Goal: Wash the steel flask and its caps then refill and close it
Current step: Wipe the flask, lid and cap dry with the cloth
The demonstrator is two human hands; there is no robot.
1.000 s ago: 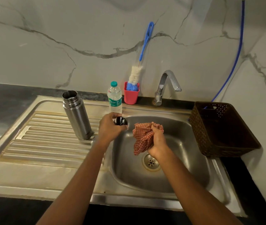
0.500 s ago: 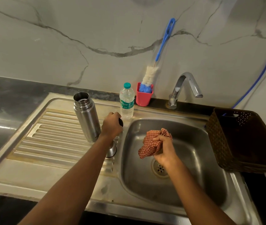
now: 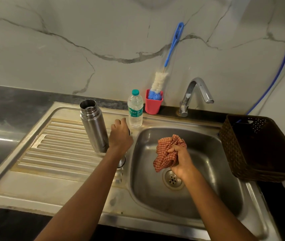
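Since every task item sits on the sink [image 3: 34,186], the next move depends on the layout across its two halves: drainboard [image 3: 60,150] on the left, basin [image 3: 221,180] on the right.

The flask [image 3: 94,127] stands upright on the drainboard near the basin edge. Its long axis is vertical, its mouth is open and faces up, and no cap is fitted. The bottle [image 3: 135,110] stands capped on the rear rim, to the right of the flask and apart from it. The cloth [image 3: 167,153] hangs bunched above the basin. The steel cap [image 3: 122,162] rests at the drainboard edge, partly hidden under the left forearm. The dark cap [image 3: 129,132] shows only as a sliver.

Left hand [image 3: 120,136]: palm down between flask and bottle, fingers curled over the dark cap. It is just beside the flask on the flask's right and just in front of the bottle.

Right hand [image 3: 181,162]: closed round the cloth above the basin, well apart from the flask.

Assessment: drying appears to be in hand, and refilling is likely to follow. The left hand is nearer to the flask, the bottle and both caps, and the flask lies directly to its left. The right hand must release the cloth before it can assist. Keep the flask vertical while pouring, because the narrow mouth risks spillage.
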